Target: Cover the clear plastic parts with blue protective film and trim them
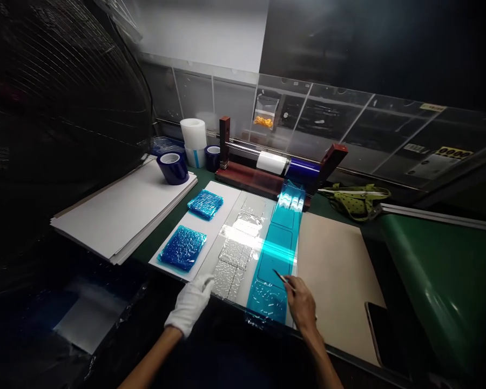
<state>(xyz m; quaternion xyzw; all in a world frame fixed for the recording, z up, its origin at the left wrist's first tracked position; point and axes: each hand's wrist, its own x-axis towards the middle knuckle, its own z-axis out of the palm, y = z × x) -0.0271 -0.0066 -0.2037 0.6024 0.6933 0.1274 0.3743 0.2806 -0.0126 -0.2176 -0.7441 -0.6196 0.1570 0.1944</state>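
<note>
With right hand (302, 302), pinched slim tool (283, 280) over blue film (276, 254), held gloved left hand (191, 304) loosely open beside clear film (231, 270), and read apparent "0000" on yellow label (453, 153).

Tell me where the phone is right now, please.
In the head view, the phone lies at the lower right, by the near right corner of the beige board.

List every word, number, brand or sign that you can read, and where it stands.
"0000": yellow label on the rear panel, blurred, so uncertain.
Unreadable: pale yellow strip and small white label, both too blurred.
No other text is legible.
</note>
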